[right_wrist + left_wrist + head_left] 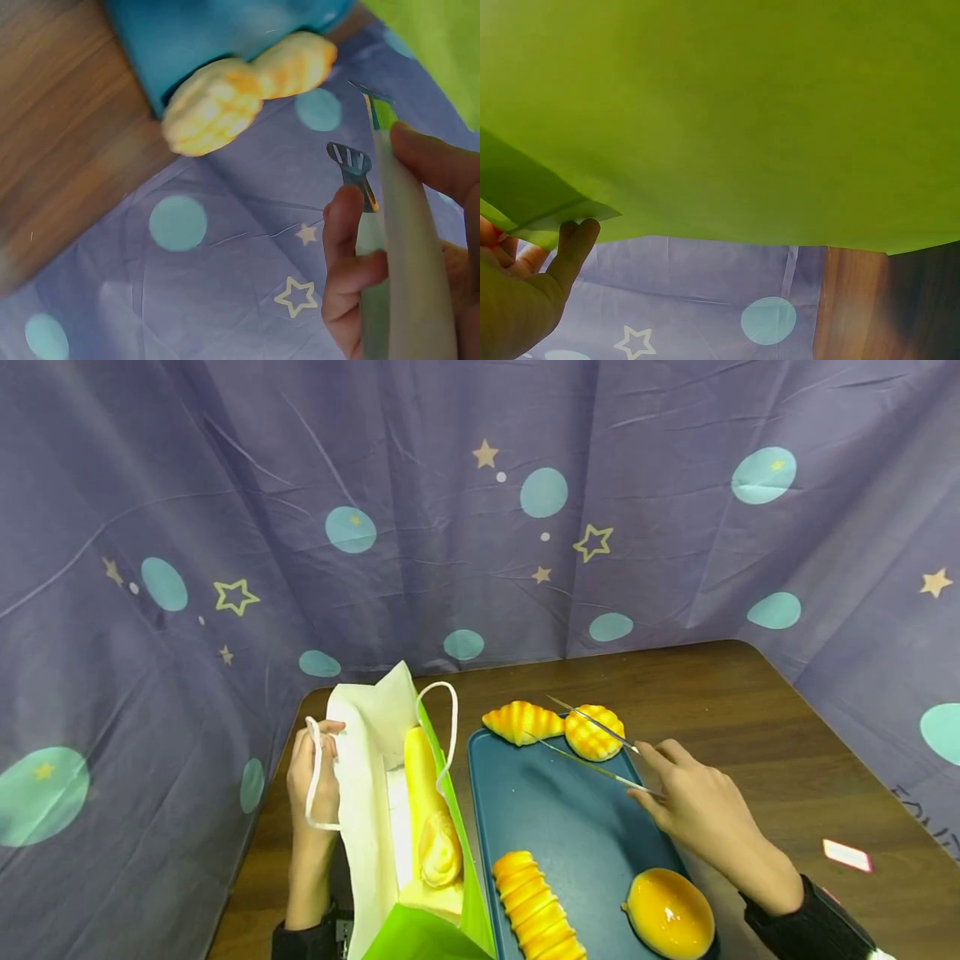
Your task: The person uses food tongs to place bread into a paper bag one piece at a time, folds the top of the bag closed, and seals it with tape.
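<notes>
My left hand (313, 781) grips the left rim of a green paper bag (472, 868) with a white inside and white cord handles; in the left wrist view the bag's green side (742, 112) fills most of the picture. Inside the bag lie a long yellow bread (420, 768) and a swirled piece (440, 856). My right hand (705, 802) holds metal tongs (592, 767), their arms apart over the far end of a blue tray (555, 827). Near the tips are a croissant (522, 722) and a round crosshatched bun (594, 732). The right wrist view shows the tongs' slotted head (350, 159).
On the tray's near end lie a ridged long bread roll (536, 906) and a glossy round bun (669, 914). A small white and pink card (847, 855) is on the wooden table (750, 718) at right. A patterned purple curtain (450, 568) hangs behind the table.
</notes>
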`<state>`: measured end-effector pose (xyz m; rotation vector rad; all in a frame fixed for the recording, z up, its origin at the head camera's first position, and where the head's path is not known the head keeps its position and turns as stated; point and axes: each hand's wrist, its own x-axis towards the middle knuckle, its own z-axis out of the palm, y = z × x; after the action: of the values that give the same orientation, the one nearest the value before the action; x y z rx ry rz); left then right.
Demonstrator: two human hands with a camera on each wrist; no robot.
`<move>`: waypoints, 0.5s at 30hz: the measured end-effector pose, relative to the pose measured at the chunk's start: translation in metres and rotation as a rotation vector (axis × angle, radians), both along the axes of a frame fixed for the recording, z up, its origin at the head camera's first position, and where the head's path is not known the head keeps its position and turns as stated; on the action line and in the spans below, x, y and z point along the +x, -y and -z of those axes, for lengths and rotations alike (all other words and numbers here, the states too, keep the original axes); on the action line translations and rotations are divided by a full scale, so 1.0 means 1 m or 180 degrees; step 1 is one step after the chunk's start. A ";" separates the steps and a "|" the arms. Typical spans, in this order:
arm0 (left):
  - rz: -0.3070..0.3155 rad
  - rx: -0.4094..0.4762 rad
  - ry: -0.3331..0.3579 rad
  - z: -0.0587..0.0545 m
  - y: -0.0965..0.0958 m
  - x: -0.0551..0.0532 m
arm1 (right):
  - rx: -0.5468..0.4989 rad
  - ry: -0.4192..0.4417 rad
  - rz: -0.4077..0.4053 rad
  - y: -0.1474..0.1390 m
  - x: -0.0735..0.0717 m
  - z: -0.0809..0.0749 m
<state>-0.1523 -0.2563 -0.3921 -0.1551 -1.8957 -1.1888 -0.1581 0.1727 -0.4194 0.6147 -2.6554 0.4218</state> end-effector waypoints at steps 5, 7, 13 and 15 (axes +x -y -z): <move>0.0009 0.0021 0.0059 0.000 0.001 0.002 | 0.0336 -0.0216 0.0006 0.003 -0.012 0.012; -0.0005 0.0004 0.0075 -0.001 0.001 0.001 | 0.0421 -0.0253 0.0010 0.005 -0.016 0.016; -0.0048 0.0009 0.0106 -0.001 0.001 0.002 | 0.0642 -0.0338 -0.0006 0.012 -0.027 0.024; -0.0027 0.0040 0.0137 -0.001 0.001 0.003 | 0.0665 -0.0323 -0.0001 0.014 -0.031 0.026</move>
<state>-0.1492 -0.2570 -0.3908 -0.1154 -1.9241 -1.2070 -0.1886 0.1592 -0.4454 0.6795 -2.6208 0.1098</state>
